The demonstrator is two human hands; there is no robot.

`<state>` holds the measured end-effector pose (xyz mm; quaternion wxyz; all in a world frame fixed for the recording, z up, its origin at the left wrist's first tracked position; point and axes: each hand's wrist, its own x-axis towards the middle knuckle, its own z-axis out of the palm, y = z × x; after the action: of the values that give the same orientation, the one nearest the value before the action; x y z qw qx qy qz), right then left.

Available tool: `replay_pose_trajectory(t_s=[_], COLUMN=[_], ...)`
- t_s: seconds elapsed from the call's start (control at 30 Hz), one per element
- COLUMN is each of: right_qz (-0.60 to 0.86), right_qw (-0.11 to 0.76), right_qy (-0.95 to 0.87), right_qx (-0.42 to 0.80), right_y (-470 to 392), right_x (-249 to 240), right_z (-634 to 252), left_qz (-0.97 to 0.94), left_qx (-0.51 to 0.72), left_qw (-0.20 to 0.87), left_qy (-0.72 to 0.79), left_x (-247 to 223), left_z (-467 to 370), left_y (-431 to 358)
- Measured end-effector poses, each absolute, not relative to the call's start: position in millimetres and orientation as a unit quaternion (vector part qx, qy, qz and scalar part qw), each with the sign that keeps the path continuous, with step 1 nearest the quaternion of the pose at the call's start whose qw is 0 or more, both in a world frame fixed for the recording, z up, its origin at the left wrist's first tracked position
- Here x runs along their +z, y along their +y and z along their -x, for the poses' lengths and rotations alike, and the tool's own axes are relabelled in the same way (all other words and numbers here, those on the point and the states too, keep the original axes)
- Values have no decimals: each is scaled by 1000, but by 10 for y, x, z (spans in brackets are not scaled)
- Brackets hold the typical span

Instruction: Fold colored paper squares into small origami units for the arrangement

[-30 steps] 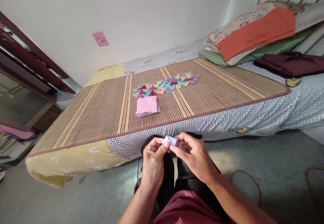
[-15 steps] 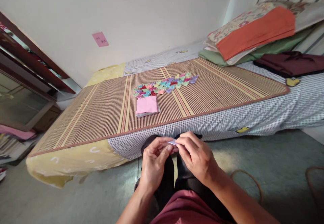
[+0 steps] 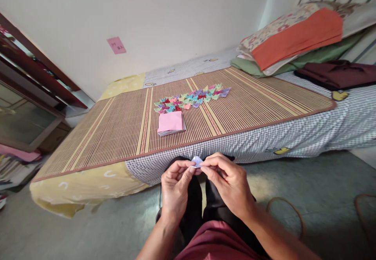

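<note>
A small folded piece of pale lilac paper [image 3: 197, 161] is pinched between my two hands, above my knees. My left hand [image 3: 177, 185] grips its left corner between thumb and fingers. On the other side, my right hand [image 3: 226, 181] holds the right corner with thumb and fingertips. The paper's upper point stands up between the fingers; its lower edge is partly hidden by them. Beyond the hands, a stack of paper sheets [image 3: 170, 122] with a pink one on top lies on the striped mat. Rows of small colourful folded paper pieces [image 3: 192, 97] sit just behind it.
The striped mat [image 3: 117, 130] covers a bed with a checked and yellow sheet [image 3: 96, 189]. Folded bedding [image 3: 299, 36] and a dark maroon cloth [image 3: 337, 73] are piled at the right. A pink note [image 3: 116, 45] sticks to the wall. A brown cord [image 3: 289, 205] lies on the floor.
The lilac paper has turned so that a broader, pointed face shows upward. My hands have shifted slightly, with the fingers regripping its corners. The things on the bed have not moved.
</note>
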<state>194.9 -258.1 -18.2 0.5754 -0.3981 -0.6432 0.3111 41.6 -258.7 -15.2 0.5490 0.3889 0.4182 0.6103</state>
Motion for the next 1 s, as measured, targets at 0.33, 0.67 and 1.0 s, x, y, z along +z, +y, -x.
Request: replay_pose_trajectory(t_s=[0.33,0.67,1.0], right_qz=[373,385,391], right_qw=[588,595,600], right_qy=[-643,-608,-610], right_qx=[320,359,339], right_y=[-2560,-2518,-2473], right_x=[-205,-273,-312], right_z=[-1947,-1876,-1844], left_qz=[-411,-395,-359], left_qx=[605,613,630], left_qw=[533,534,539], left_qy=[425,427,429], left_x=[-151,-124,-208], left_z=[-396,-440,-464], left_y=[-2609,-2605,-2558])
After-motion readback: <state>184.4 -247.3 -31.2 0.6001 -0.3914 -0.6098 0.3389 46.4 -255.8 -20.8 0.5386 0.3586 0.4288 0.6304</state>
